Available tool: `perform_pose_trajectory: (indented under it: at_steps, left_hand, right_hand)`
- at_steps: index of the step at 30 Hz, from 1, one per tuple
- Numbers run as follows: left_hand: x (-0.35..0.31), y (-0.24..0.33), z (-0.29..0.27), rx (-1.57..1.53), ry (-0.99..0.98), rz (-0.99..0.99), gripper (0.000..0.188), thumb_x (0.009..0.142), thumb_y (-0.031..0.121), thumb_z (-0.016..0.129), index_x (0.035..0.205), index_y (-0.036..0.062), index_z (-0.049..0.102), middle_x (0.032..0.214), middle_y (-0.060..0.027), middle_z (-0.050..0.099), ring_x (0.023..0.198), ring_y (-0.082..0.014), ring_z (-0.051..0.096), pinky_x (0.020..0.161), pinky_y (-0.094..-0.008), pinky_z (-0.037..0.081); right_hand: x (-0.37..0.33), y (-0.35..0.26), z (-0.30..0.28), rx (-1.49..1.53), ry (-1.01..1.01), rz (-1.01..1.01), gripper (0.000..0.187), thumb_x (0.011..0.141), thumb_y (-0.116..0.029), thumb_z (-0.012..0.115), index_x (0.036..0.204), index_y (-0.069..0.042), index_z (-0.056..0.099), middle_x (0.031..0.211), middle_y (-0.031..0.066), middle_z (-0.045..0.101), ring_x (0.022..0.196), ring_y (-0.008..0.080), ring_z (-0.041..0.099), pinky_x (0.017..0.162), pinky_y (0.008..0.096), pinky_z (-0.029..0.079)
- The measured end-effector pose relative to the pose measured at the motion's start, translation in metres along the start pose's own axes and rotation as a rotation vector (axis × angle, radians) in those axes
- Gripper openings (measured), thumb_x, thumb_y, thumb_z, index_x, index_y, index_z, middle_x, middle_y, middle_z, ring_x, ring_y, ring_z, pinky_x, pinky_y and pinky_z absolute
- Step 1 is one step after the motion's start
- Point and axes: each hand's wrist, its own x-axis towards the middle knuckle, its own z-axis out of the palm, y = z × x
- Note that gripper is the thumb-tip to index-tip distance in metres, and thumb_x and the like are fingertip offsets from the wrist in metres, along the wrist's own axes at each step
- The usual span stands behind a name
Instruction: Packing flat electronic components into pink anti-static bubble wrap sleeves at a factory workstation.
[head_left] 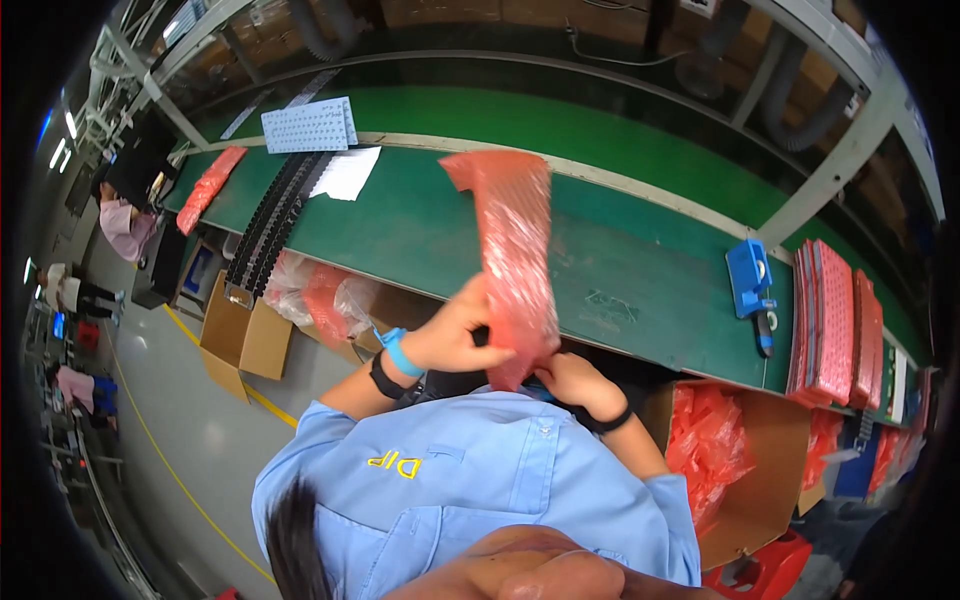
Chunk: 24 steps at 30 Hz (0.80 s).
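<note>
A long red bubble-wrap bag (pixel 518 240) stands up in front of my chest, its upper end folded over to the left above the green workbench. My left hand (pixel 455 335) is closed on the bag's left edge, with the thumb across its lower part and some fingers hidden behind it. Lower down, my right hand (pixel 582 385) pinches the bag's bottom right corner. Whether anything is inside the bag I cannot tell. Both hands are close to my body, at the near edge of the workbench (pixel 400 225).
A blue tape dispenser (pixel 745 280) and a row of red bubble-wrapped packs (pixel 825 325) stand at right. Below is a carton (pixel 770 450) with red bags. Leftward lie black slotted strips (pixel 280 210), white paper (pixel 347 173) and another red bag (pixel 208 190). Cartons (pixel 265 345) sit below left.
</note>
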Motion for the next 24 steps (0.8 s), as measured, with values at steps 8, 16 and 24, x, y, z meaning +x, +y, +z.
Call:
perform_pose_trajectory:
  at_steps: [8, 16, 24]
  left_hand:
    - [0.012, -0.021, 0.08, -0.134, -0.566, 0.022, 0.036, 0.078, 0.021, 0.077, 0.109, 0.0066, 0.069, 0.116, -0.0129, 0.065, 0.107, -0.0284, 0.061, 0.093, -0.0383, 0.048]
    - [0.007, -0.06, 0.05, -0.743, -0.509, -0.775, 0.052, 0.1, 0.049, 0.051, 0.121, 0.0026, 0.062, 0.107, -0.0054, 0.068, 0.099, -0.0169, 0.064, 0.088, -0.0359, 0.052]
    - [0.053, -0.078, -0.007, -1.296, 0.084, -0.756, 0.043, 0.101, 0.031, 0.056, 0.134, 0.0042, 0.053, 0.125, -0.0113, 0.064, 0.107, -0.0177, 0.064, 0.094, -0.0332, 0.053]
  right_hand:
    - [-0.056, -0.023, -0.018, 0.767, 1.144, -0.2, 0.02, 0.087, -0.008, 0.061, 0.101, 0.004, 0.068, 0.094, 0.0045, 0.068, 0.085, 0.0186, 0.064, 0.076, 0.0296, 0.051]
    - [-0.062, -0.018, -0.006, 0.525, 0.867, -0.225, 0.018, 0.08, -0.006, 0.072, 0.094, 0.001, 0.063, 0.09, 0.004, 0.065, 0.085, 0.0165, 0.062, 0.073, 0.0313, 0.05]
    - [-0.046, -0.034, 0.01, 0.204, 0.558, -0.202, 0.016, 0.081, -0.005, 0.074, 0.092, 0.0, 0.065, 0.092, 0.0023, 0.065, 0.085, 0.0136, 0.062, 0.07, 0.0278, 0.05]
